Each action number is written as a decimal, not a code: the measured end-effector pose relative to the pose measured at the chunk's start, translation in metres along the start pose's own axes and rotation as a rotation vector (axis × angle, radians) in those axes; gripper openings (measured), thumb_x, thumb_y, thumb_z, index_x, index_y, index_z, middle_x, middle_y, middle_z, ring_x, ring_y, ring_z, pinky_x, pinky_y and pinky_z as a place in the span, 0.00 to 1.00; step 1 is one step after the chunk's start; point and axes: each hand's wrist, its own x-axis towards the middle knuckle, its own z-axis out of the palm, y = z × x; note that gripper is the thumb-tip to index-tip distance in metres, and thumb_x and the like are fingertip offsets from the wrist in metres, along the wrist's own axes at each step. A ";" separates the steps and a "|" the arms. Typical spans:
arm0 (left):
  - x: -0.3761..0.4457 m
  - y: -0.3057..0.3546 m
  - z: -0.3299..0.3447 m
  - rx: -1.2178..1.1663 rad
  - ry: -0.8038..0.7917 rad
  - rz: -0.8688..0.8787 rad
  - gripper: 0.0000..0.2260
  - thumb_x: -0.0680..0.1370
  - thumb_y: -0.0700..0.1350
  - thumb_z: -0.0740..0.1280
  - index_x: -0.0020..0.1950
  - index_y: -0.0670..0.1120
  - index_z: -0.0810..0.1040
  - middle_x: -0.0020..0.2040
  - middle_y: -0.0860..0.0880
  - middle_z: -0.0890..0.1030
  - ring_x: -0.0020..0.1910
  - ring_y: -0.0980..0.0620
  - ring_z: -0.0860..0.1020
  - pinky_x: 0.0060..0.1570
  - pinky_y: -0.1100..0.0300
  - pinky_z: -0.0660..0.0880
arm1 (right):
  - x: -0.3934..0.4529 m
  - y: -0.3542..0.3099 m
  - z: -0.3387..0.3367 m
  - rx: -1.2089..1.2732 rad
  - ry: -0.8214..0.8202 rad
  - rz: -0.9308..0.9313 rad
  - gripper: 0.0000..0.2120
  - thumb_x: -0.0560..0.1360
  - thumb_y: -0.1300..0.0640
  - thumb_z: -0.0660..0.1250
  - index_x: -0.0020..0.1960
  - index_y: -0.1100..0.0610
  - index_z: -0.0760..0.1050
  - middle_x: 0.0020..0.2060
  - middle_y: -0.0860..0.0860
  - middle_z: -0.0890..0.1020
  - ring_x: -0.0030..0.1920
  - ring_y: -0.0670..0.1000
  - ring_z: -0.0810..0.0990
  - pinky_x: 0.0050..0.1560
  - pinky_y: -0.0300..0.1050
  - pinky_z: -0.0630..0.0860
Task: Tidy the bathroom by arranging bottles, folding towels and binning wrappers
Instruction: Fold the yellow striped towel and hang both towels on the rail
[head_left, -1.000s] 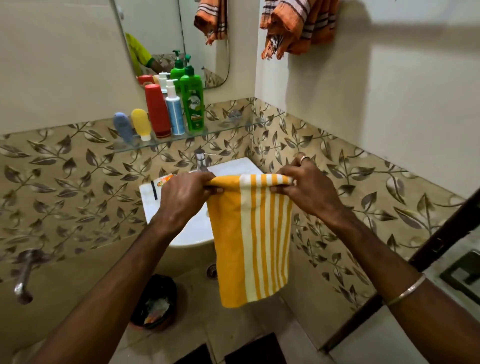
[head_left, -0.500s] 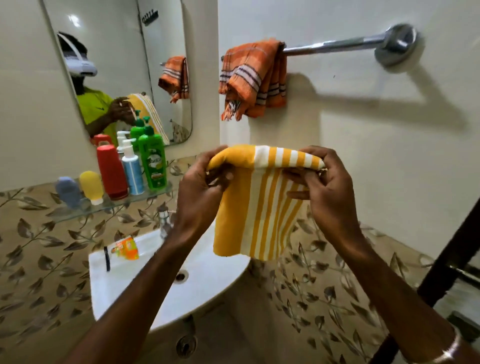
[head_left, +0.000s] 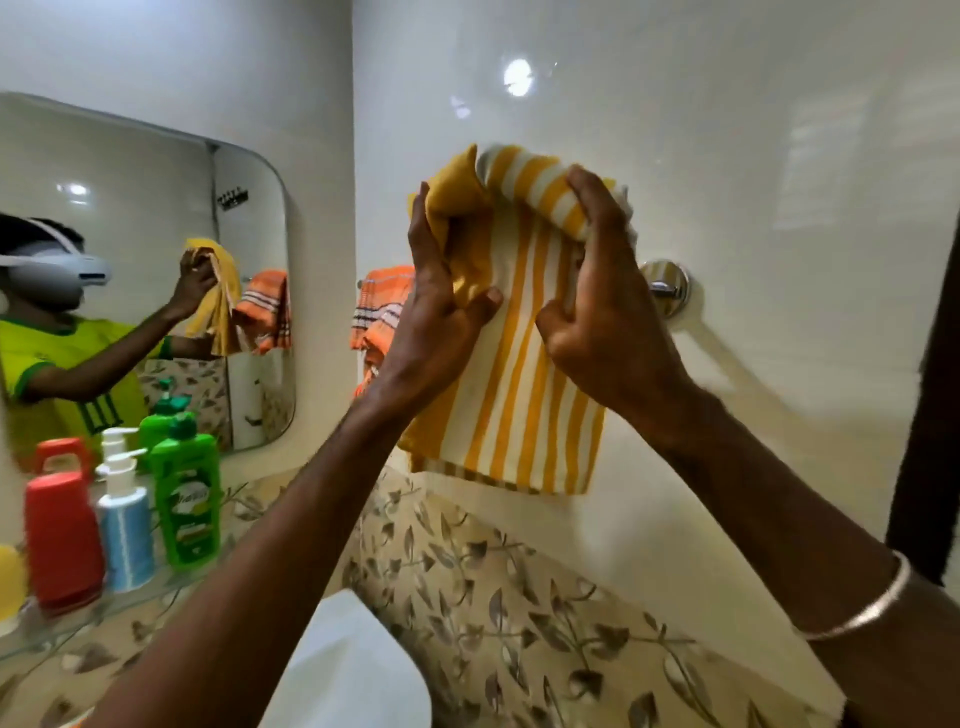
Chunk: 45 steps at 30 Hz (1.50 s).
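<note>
In the head view, the person is lifting the folded yellow striped towel (head_left: 524, 332) up against the white wall, at the height of the towel rail. Half a second ago the towel was hanging lower, in front of the wall and under the rail; now its upper fold is rising above the rail line, and the rail itself is hidden behind it. Only the chrome rail bracket (head_left: 667, 288) at the right end is showing.

The left hand (head_left: 441, 306) is holding the left side of the towel, with the thumb pressing on the front and the long fingers lying almost straight along the cloth edge. The right hand (head_left: 597, 291) is gripping the upper right part, its fingers curling over the bunched top fold. So both hands are grasping the towel; neither is released.

The orange towel (head_left: 376, 322) is hanging on the left part of the same rail, just beside the yellow one and partly behind the left hand.

On the glass shelf (head_left: 104, 618) at the lower left, the red bottle (head_left: 60, 535), the blue pump bottle (head_left: 124, 525) and the green bottle (head_left: 187, 499) are standing upright in a row.

I judge that folding is finished and the hanging step is beginning: the top fold must still go over the rail.
</note>
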 end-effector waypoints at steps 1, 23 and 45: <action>0.013 -0.004 0.001 0.008 -0.022 0.001 0.44 0.78 0.45 0.68 0.81 0.48 0.38 0.82 0.44 0.49 0.80 0.45 0.55 0.76 0.42 0.62 | 0.010 0.003 -0.002 -0.052 0.004 0.002 0.44 0.74 0.67 0.67 0.82 0.55 0.47 0.80 0.54 0.58 0.74 0.45 0.58 0.60 0.20 0.59; 0.069 -0.089 0.041 0.466 -0.095 0.154 0.25 0.83 0.61 0.48 0.64 0.47 0.75 0.60 0.44 0.80 0.63 0.45 0.75 0.66 0.52 0.68 | 0.124 0.035 0.019 -0.580 -0.948 0.611 0.31 0.67 0.41 0.78 0.66 0.50 0.76 0.58 0.50 0.81 0.57 0.54 0.81 0.62 0.51 0.78; -0.007 -0.108 0.026 -0.508 -0.060 -0.627 0.31 0.73 0.64 0.70 0.70 0.49 0.74 0.55 0.57 0.80 0.56 0.53 0.79 0.56 0.55 0.75 | 0.050 0.031 0.018 -1.028 -0.371 0.208 0.31 0.74 0.26 0.57 0.67 0.45 0.72 0.59 0.51 0.83 0.60 0.56 0.80 0.64 0.59 0.66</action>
